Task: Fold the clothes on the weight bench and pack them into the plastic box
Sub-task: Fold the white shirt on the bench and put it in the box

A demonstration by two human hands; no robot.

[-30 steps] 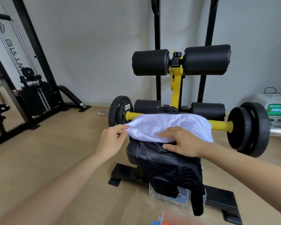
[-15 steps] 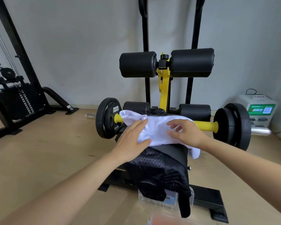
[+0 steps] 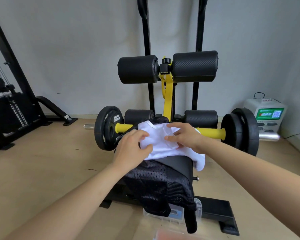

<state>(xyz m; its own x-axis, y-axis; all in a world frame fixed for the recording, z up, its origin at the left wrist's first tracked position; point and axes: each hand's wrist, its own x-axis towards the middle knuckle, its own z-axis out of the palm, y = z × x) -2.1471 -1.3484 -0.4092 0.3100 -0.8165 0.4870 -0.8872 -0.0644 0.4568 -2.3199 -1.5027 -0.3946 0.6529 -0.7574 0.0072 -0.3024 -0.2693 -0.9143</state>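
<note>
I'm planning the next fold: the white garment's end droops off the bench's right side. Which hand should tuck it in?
Right, probably. The right hand rests on the white garment nearest the drooping end; the left hand grips its opposite edge, anchoring it.

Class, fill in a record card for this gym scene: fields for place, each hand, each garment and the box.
Place: weight bench, with a loaded barbell behind it
Left hand: grips the left edge of the white garment
Right hand: fingers spread, pressing on the white garment
White garment: bunched on the bench top, one end hanging off the right side
Black mesh garment: unfolded, draped down the bench's near end
Plastic box: clear, on the floor, partly covered by the mesh garment
</note>
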